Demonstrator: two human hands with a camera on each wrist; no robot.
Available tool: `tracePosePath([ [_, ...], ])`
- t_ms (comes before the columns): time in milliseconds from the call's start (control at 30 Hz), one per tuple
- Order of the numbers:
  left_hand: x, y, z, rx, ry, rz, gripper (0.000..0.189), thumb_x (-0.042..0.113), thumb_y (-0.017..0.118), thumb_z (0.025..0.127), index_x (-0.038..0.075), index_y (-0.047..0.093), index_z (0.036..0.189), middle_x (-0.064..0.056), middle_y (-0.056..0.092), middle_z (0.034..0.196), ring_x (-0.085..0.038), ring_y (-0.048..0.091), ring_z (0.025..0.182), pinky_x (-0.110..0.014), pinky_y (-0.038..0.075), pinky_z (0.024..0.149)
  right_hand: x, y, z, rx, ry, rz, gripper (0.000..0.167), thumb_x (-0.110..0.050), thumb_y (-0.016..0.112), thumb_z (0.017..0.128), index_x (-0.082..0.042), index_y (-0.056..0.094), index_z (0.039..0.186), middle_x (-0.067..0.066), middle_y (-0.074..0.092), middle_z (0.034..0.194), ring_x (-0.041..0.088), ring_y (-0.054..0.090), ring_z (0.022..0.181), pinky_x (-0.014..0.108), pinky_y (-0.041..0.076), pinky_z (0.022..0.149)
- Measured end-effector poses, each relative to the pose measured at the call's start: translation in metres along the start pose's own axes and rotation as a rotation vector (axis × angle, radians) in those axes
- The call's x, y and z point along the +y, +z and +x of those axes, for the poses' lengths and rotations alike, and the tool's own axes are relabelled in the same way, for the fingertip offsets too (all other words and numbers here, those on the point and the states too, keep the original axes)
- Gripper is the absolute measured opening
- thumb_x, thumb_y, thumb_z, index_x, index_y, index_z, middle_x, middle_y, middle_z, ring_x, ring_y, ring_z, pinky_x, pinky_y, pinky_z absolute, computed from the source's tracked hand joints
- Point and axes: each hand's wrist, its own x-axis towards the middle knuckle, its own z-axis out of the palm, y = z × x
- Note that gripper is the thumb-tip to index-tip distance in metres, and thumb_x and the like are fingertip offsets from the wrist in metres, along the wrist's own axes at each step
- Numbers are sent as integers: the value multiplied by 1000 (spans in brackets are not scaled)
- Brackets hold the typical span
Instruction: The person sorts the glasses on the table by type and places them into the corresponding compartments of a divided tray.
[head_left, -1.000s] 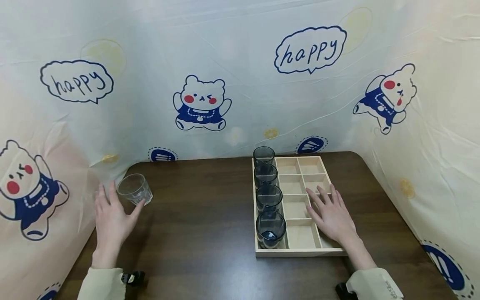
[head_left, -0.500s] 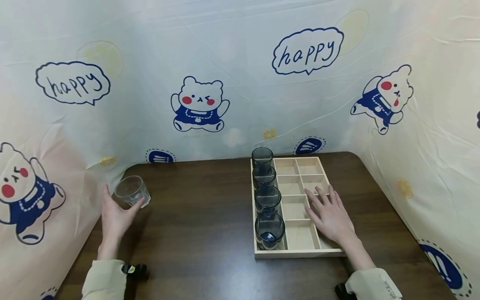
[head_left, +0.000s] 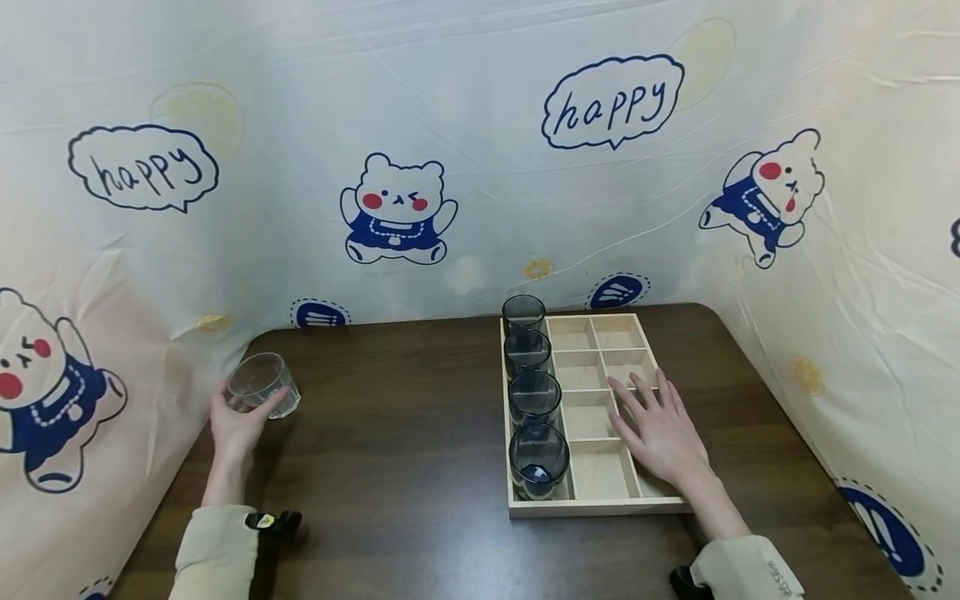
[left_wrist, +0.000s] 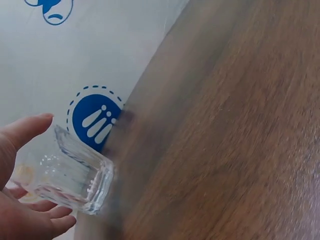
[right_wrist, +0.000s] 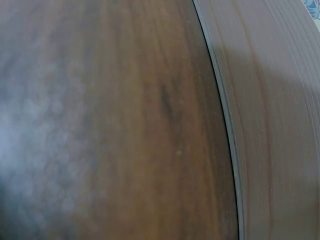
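Observation:
A clear drinking glass (head_left: 264, 385) stands at the far left of the table. My left hand (head_left: 238, 423) is around it, thumb on the near side and fingers behind it. In the left wrist view, the thumb (left_wrist: 32, 129) lies along one side of the glass (left_wrist: 75, 175) and the fingers curl past the other. My right hand (head_left: 663, 433) rests with spread fingers over the right column of a wooden divided tray (head_left: 592, 507). Several dark-tinted glasses (head_left: 536, 396) stand in the tray's left column. The right wrist view shows no hand.
The brown table (head_left: 397, 433) lies between the clear glass and the tray. A printed cloth (head_left: 480, 167) hangs behind the table and at both sides. In the right wrist view, the tray's wooden side (right_wrist: 270, 125) lies along the table surface.
My left hand has moved right and closed in around the clear glass; its fingers were stretched out to the glass's left before. The right hand stays on the tray.

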Motion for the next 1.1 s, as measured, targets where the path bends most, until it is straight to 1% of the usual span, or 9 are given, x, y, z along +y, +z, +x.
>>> tracePosePath([
  [233, -5, 8, 6, 26, 40, 21, 112, 24, 87, 96, 17, 11, 177, -14, 19, 183, -33, 24, 166, -49, 26, 138, 0, 1, 1, -5, 3, -7, 63, -49, 53, 112, -23, 44, 169, 26, 41, 173, 64, 16, 164, 73, 18, 134],
  [367, -7, 12, 11, 51, 35, 17, 108, 27, 88, 95, 17, 16, 176, -15, 26, 180, -31, 30, 162, -44, 30, 136, 0, 1, 1, -10, 7, -10, 64, -50, 53, 112, -24, 44, 169, 26, 41, 174, 64, 16, 164, 74, 18, 134],
  [433, -8, 13, 13, 69, 32, 12, 105, 28, 88, 95, 19, 21, 175, -15, 33, 177, -29, 36, 158, -35, 37, 129, 0, 1, 1, -11, 9, -11, 64, -50, 53, 112, -24, 44, 169, 26, 41, 174, 64, 16, 164, 74, 18, 134],
  [500, -8, 15, 14, 88, 23, 3, 102, 29, 90, 93, 21, 27, 173, -13, 40, 172, -26, 41, 152, -24, 44, 116, 0, 1, 2, -10, 10, -11, 64, -50, 53, 112, -24, 44, 169, 26, 41, 174, 64, 16, 164, 74, 18, 134],
  [633, -9, 17, 15, 127, 16, -40, 97, 29, 94, 89, 25, 38, 168, -9, 49, 163, -21, 48, 141, -12, 45, 91, 0, 1, 1, -10, 12, -6, 64, -50, 53, 112, -24, 44, 170, 26, 41, 174, 63, 15, 165, 73, 17, 134],
  [700, -9, 16, 14, 134, 10, -57, 97, 29, 95, 88, 27, 39, 168, -7, 51, 162, -21, 48, 141, -13, 46, 91, 0, 1, 1, -11, 12, -7, 64, -51, 53, 112, -24, 44, 170, 26, 41, 174, 63, 15, 165, 73, 17, 134],
  [867, -2, 18, 8, 132, -20, -76, 98, 32, 95, 87, 29, 40, 168, -5, 51, 162, -21, 46, 145, -17, 51, 102, 0, 0, 2, -6, 7, -12, 63, -50, 53, 112, -24, 45, 169, 26, 41, 173, 63, 16, 164, 74, 19, 134],
  [1033, 11, 23, -1, 92, -17, -132, 100, 28, 98, 85, 25, 42, 167, 1, 58, 151, -16, 53, 137, -7, 51, 87, 1, 0, 1, 0, 1, -10, 63, -49, 53, 112, -23, 45, 169, 26, 42, 173, 63, 16, 164, 73, 17, 134],
  [1100, 17, 27, -6, 64, -19, -149, 98, 27, 98, 84, 24, 44, 166, 2, 60, 150, -12, 57, 133, -6, 51, 85, 1, 0, 0, 0, 0, -7, 63, -50, 52, 112, -22, 46, 169, 26, 42, 173, 63, 16, 165, 73, 17, 135],
])
